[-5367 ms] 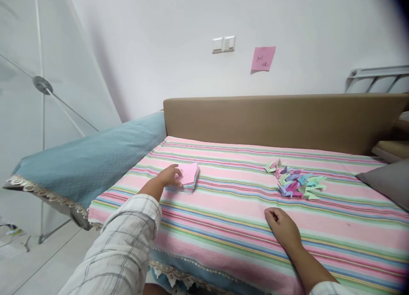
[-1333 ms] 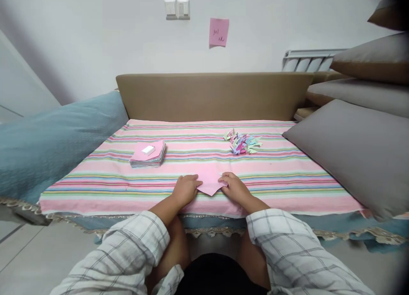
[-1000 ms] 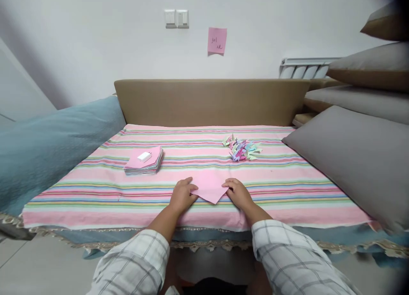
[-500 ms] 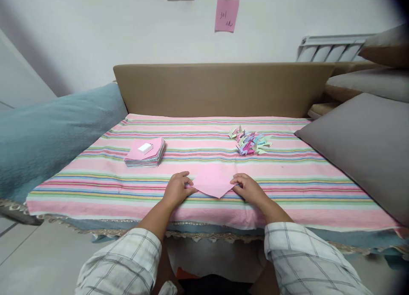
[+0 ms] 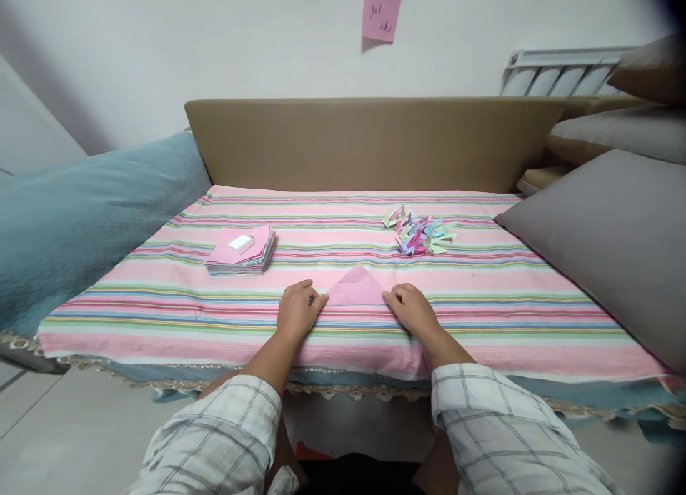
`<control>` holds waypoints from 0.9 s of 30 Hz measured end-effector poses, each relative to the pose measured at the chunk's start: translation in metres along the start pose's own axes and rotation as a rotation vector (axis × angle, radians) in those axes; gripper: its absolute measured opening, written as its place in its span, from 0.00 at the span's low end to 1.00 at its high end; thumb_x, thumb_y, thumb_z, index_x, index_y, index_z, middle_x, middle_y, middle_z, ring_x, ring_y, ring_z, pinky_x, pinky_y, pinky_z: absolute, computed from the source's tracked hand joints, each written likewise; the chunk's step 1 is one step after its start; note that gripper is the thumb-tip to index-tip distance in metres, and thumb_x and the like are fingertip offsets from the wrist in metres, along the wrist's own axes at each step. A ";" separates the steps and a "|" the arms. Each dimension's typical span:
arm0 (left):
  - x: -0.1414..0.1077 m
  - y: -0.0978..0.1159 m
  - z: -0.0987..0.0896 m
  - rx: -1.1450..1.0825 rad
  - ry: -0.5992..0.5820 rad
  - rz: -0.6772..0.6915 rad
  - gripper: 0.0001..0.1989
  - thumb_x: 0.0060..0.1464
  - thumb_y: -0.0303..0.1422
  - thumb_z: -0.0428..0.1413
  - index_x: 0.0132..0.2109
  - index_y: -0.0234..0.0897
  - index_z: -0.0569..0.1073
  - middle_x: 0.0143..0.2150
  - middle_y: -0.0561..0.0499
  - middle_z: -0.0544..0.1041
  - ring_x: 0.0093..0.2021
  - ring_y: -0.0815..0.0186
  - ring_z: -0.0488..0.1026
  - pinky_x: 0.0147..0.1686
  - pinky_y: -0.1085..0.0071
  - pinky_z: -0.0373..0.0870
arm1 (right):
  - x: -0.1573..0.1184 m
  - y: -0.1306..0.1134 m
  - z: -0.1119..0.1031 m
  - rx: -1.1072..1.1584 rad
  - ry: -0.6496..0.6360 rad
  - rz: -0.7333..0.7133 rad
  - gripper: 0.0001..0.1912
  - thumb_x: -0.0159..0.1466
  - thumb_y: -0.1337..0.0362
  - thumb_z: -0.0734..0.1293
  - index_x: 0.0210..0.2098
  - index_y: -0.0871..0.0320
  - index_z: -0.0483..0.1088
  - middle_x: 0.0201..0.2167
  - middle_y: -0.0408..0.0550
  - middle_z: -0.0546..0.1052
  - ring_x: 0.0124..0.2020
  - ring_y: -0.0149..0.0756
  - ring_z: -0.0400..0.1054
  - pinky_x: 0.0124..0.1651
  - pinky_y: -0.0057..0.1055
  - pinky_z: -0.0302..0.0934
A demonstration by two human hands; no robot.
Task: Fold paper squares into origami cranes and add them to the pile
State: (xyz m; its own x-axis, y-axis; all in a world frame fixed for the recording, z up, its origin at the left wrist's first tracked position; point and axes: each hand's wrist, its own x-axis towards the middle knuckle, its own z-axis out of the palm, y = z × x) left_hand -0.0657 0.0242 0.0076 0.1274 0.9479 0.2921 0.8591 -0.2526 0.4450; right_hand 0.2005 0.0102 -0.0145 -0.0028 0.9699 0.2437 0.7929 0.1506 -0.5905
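Observation:
A sheet of pink paper [image 5: 356, 288] lies on the striped cloth in front of me, folded into a triangle with its peak pointing away and its long edge toward me. At the triangle's left corner, my left hand [image 5: 299, 309] pinches the paper between thumb and fingers. My right hand [image 5: 414, 309] is closed on the opposite corner in the same way. Both wrists rest close to the cloth.
Beyond my left hand stands a stack of coloured paper [image 5: 241, 256] with a small white block [image 5: 241, 243] on top. Several folded paper figures [image 5: 421, 232] lie in a pile at the back right. A grey cushion [image 5: 605, 245] borders the striped cloth [image 5: 161, 295] on the right.
The pink paper, whose point faced me before, is now a triangle with its peak facing away. My hands have shifted slightly and still grip the side corners. The view has tilted slightly down.

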 end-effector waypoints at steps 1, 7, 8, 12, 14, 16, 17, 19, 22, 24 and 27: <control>0.000 0.001 0.001 0.011 0.010 -0.002 0.15 0.52 0.43 0.53 0.26 0.39 0.75 0.46 0.46 0.76 0.53 0.56 0.68 0.52 0.60 0.63 | 0.000 -0.001 0.000 -0.015 0.007 0.005 0.17 0.61 0.55 0.60 0.19 0.56 0.64 0.29 0.48 0.72 0.37 0.37 0.65 0.42 0.31 0.57; -0.001 0.002 0.003 0.056 0.032 0.009 0.13 0.51 0.42 0.54 0.25 0.39 0.73 0.46 0.47 0.76 0.52 0.56 0.68 0.52 0.61 0.63 | 0.002 -0.002 0.001 -0.063 0.034 0.027 0.16 0.58 0.56 0.63 0.18 0.56 0.62 0.25 0.47 0.70 0.33 0.36 0.64 0.37 0.30 0.55; -0.001 0.002 0.003 0.063 0.031 0.011 0.13 0.51 0.42 0.54 0.24 0.39 0.72 0.46 0.47 0.76 0.52 0.56 0.68 0.52 0.61 0.63 | 0.002 -0.002 0.001 -0.066 0.034 0.028 0.15 0.57 0.56 0.63 0.18 0.56 0.62 0.25 0.47 0.69 0.33 0.36 0.64 0.37 0.30 0.55; -0.003 0.004 0.002 0.094 0.040 0.020 0.09 0.50 0.40 0.56 0.29 0.39 0.72 0.47 0.47 0.75 0.51 0.56 0.68 0.50 0.61 0.64 | 0.002 -0.001 0.002 -0.069 0.022 0.038 0.15 0.57 0.56 0.63 0.18 0.56 0.62 0.26 0.46 0.70 0.33 0.37 0.64 0.38 0.31 0.55; -0.004 0.007 0.003 0.119 0.075 0.036 0.08 0.50 0.38 0.56 0.37 0.40 0.73 0.52 0.47 0.73 0.52 0.55 0.67 0.51 0.58 0.63 | 0.002 -0.002 0.002 -0.069 0.014 0.043 0.15 0.57 0.56 0.64 0.19 0.56 0.62 0.26 0.47 0.70 0.34 0.37 0.64 0.38 0.31 0.55; -0.007 0.012 0.006 0.154 0.105 0.104 0.11 0.52 0.34 0.54 0.44 0.42 0.72 0.57 0.47 0.69 0.55 0.54 0.64 0.56 0.53 0.57 | 0.001 -0.002 0.001 -0.069 0.014 0.041 0.15 0.57 0.56 0.64 0.19 0.56 0.62 0.26 0.47 0.70 0.34 0.37 0.64 0.38 0.31 0.55; -0.009 0.015 0.008 0.172 0.099 0.170 0.13 0.54 0.31 0.52 0.47 0.43 0.71 0.59 0.48 0.67 0.57 0.54 0.62 0.58 0.51 0.52 | 0.001 -0.002 0.001 -0.068 0.016 0.039 0.15 0.57 0.56 0.64 0.19 0.56 0.62 0.26 0.47 0.70 0.34 0.37 0.64 0.38 0.31 0.55; -0.013 0.023 0.014 0.190 0.032 0.343 0.16 0.57 0.27 0.47 0.50 0.44 0.71 0.60 0.50 0.66 0.61 0.56 0.58 0.62 0.50 0.45 | 0.001 -0.003 0.001 -0.068 0.022 0.032 0.14 0.57 0.56 0.63 0.19 0.56 0.62 0.26 0.47 0.70 0.34 0.37 0.64 0.38 0.31 0.55; -0.021 0.035 0.024 0.198 -0.105 0.557 0.17 0.60 0.30 0.45 0.54 0.43 0.68 0.60 0.50 0.67 0.62 0.57 0.57 0.63 0.52 0.44 | 0.001 -0.005 0.000 -0.070 0.020 0.033 0.15 0.57 0.57 0.63 0.18 0.56 0.61 0.26 0.47 0.70 0.34 0.37 0.64 0.39 0.31 0.55; -0.026 0.042 0.029 0.211 -0.129 0.564 0.20 0.60 0.36 0.46 0.58 0.39 0.65 0.61 0.46 0.65 0.63 0.55 0.56 0.63 0.53 0.45 | 0.001 -0.005 0.000 -0.069 0.018 0.036 0.15 0.57 0.57 0.63 0.18 0.56 0.60 0.27 0.47 0.70 0.35 0.37 0.64 0.40 0.31 0.55; -0.030 0.045 0.033 0.245 -0.151 0.501 0.26 0.58 0.43 0.48 0.60 0.35 0.62 0.63 0.42 0.61 0.63 0.52 0.55 0.62 0.53 0.48 | 0.001 -0.005 0.000 -0.065 0.018 0.038 0.15 0.57 0.57 0.64 0.18 0.56 0.60 0.27 0.47 0.70 0.35 0.37 0.64 0.40 0.31 0.55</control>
State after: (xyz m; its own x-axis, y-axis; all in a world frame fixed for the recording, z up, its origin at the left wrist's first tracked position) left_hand -0.0146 -0.0092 -0.0092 0.6020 0.7461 0.2844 0.7633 -0.6423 0.0696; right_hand 0.1967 0.0104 -0.0109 0.0385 0.9710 0.2359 0.8300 0.1004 -0.5486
